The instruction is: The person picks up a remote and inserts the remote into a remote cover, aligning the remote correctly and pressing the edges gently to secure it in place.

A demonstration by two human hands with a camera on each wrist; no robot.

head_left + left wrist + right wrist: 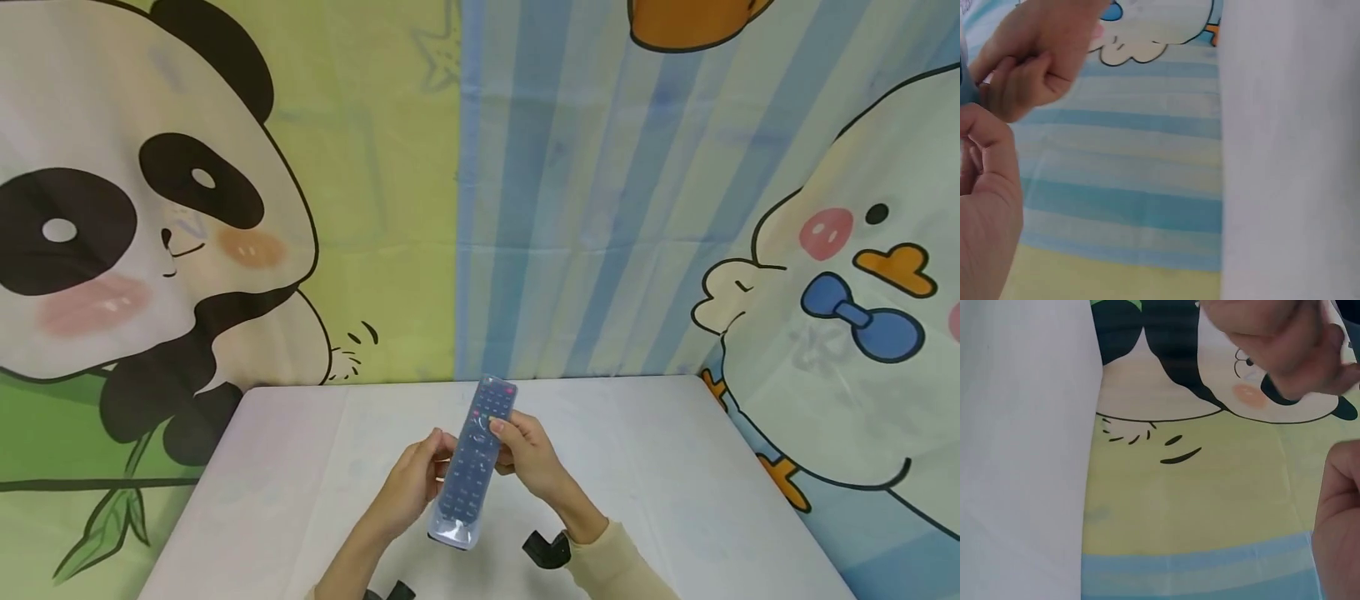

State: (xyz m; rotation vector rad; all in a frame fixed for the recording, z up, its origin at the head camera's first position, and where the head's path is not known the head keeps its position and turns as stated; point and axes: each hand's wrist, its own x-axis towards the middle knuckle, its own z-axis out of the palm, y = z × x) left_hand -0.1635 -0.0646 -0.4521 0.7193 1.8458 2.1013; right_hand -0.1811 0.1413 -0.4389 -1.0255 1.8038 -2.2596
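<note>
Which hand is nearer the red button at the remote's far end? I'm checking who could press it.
Right. The right hand grips the remote higher up, thumb near its coloured buttons; the left hand holds the middle, farther from the red button.

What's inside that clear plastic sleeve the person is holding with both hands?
A dark remote control with rows of buttons fills the clear plastic sleeve, held above the white table. The left hand and right hand grip its sides, covering its edges there. Its back is hidden.
</note>
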